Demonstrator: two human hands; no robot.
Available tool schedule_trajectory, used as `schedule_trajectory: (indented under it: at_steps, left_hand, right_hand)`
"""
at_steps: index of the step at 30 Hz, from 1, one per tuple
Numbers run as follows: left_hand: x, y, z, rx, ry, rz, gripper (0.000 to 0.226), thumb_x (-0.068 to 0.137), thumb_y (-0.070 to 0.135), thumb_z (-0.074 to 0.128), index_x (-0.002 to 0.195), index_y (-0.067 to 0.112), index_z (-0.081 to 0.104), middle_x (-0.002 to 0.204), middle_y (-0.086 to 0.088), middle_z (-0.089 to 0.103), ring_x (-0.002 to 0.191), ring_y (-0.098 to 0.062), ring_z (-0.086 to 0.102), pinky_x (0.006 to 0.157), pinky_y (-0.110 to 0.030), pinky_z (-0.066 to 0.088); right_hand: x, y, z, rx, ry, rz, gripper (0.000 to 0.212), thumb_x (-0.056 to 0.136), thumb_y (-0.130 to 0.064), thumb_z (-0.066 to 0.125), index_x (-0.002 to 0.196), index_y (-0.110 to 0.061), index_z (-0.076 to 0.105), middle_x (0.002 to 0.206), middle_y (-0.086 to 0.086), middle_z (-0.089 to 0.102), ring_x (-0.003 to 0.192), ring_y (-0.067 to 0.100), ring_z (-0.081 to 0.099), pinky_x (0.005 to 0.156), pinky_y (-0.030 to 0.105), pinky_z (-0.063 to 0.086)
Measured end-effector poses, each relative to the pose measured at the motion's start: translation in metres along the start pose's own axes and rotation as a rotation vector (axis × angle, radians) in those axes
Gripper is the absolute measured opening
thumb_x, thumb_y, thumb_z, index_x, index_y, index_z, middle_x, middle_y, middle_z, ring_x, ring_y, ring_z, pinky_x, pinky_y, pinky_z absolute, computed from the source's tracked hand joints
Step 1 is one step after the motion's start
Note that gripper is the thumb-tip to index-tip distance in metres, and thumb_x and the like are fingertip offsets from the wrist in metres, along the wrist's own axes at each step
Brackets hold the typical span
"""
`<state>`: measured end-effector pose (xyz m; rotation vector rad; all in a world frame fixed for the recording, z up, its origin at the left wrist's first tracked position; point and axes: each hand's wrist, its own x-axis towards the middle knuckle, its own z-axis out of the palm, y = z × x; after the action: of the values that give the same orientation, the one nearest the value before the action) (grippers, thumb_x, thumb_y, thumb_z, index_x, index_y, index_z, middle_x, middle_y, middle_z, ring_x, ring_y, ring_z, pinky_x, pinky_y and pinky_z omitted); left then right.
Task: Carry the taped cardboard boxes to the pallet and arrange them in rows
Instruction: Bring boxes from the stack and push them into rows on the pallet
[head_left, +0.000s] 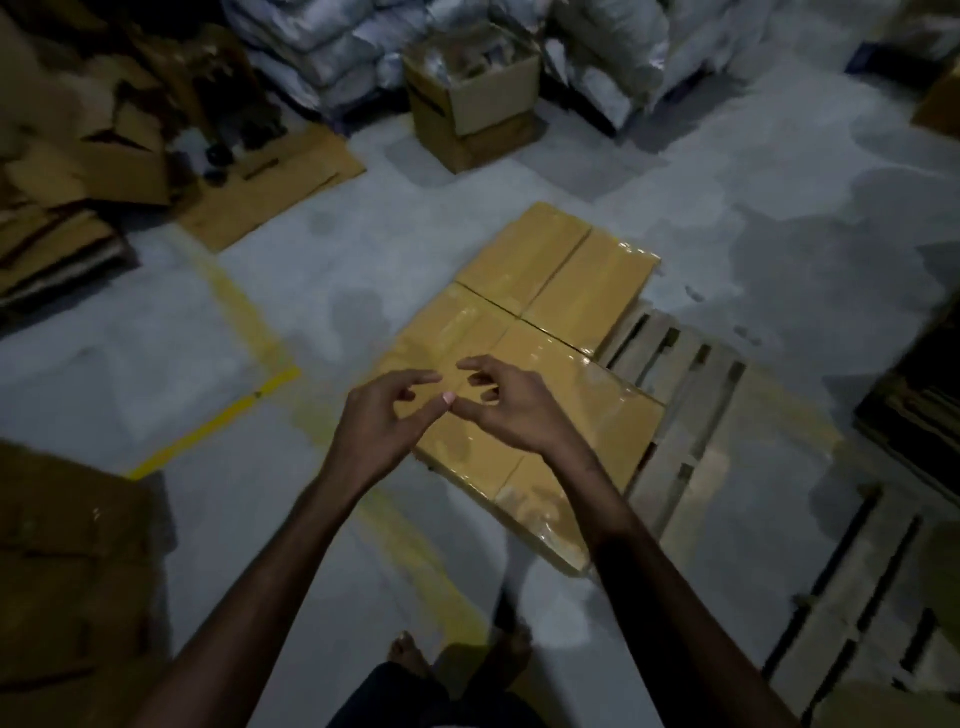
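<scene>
Several taped cardboard boxes (582, 291) lie flat in two rows on the left part of a wooden pallet (691, 395); shiny clear tape runs along their tops. My left hand (384, 421) and my right hand (514, 410) hover side by side above the near boxes (587, 400), thumb tips almost touching. The fingers of both hands are loosely curled and hold nothing. The right half of the pallet shows bare slats.
An open cardboard box (472, 93) stands on the floor behind the pallet. Flattened cartons (72, 171) pile up at the far left, white sacks (332, 57) along the back. A brown carton (67, 571) sits near left. Yellow floor lines (223, 415) cross the grey concrete.
</scene>
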<state>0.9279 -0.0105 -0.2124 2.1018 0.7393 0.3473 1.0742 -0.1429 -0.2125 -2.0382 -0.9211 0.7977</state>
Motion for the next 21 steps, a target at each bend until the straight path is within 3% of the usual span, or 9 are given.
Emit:
schedule_trajectory:
  at_steps: [3, 7, 11, 14, 19, 21]
  left_hand:
    - [-0.022, -0.027, -0.054, 0.022, 0.135, -0.079, 0.028, 0.091, 0.046, 0.076, 0.116, 0.036, 0.076, 0.113, 0.023, 0.07, 0.1, 0.0, 0.067, 0.077, -0.018, 0.05]
    - [-0.05, -0.061, -0.129, 0.015, 0.373, -0.155, 0.028, 0.09, 0.046, 0.077, 0.116, 0.034, 0.076, 0.111, 0.022, 0.071, 0.098, -0.004, 0.068, 0.077, -0.021, 0.049]
    - [-0.088, -0.103, -0.205, -0.035, 0.587, -0.215, 0.041, 0.082, 0.066, 0.065, 0.111, 0.039, 0.075, 0.112, 0.02, 0.074, 0.099, -0.002, 0.07, 0.08, -0.029, 0.054]
    - [-0.12, -0.135, -0.264, -0.071, 0.713, -0.249, 0.048, 0.077, 0.072, 0.062, 0.11, 0.039, 0.075, 0.113, 0.02, 0.074, 0.1, -0.001, 0.069, 0.083, -0.033, 0.056]
    - [-0.168, -0.186, -0.356, -0.044, 0.888, -0.317, 0.042, 0.082, 0.055, 0.073, 0.114, 0.028, 0.078, 0.113, 0.015, 0.075, 0.104, -0.007, 0.07, 0.083, -0.025, 0.055]
    - [-0.185, -0.202, -0.388, -0.015, 0.946, -0.362, 0.048, 0.078, 0.062, 0.068, 0.112, 0.03, 0.077, 0.112, 0.014, 0.076, 0.103, -0.006, 0.07, 0.087, -0.024, 0.054]
  right_hand:
    - [0.018, -0.05, 0.046, -0.06, -0.11, -0.114, 0.06, 0.09, -0.056, 0.073, 0.142, -0.029, 0.059, 0.13, 0.003, 0.068, 0.115, 0.021, 0.066, 0.097, 0.043, 0.055]
    - [0.038, -0.129, 0.108, -0.084, -0.224, -0.267, 0.056, 0.09, -0.05, 0.074, 0.14, -0.028, 0.06, 0.129, 0.003, 0.069, 0.111, 0.015, 0.068, 0.096, 0.039, 0.055]
    - [0.053, -0.208, 0.178, -0.125, -0.32, -0.397, 0.057, 0.088, -0.053, 0.075, 0.139, -0.033, 0.06, 0.128, -0.002, 0.069, 0.111, 0.014, 0.066, 0.095, 0.042, 0.056]
    - [0.059, -0.263, 0.236, -0.135, -0.381, -0.467, 0.056, 0.087, -0.048, 0.078, 0.138, -0.033, 0.06, 0.129, -0.003, 0.068, 0.112, 0.013, 0.067, 0.093, 0.037, 0.056]
    - [0.066, -0.343, 0.341, -0.075, -0.491, -0.547, 0.049, 0.089, -0.047, 0.077, 0.134, -0.034, 0.064, 0.125, -0.006, 0.069, 0.107, 0.008, 0.067, 0.088, 0.027, 0.057]
    - [0.067, -0.373, 0.379, -0.07, -0.553, -0.578, 0.047, 0.09, -0.047, 0.077, 0.133, -0.032, 0.066, 0.125, -0.007, 0.07, 0.106, 0.007, 0.068, 0.084, 0.019, 0.055]
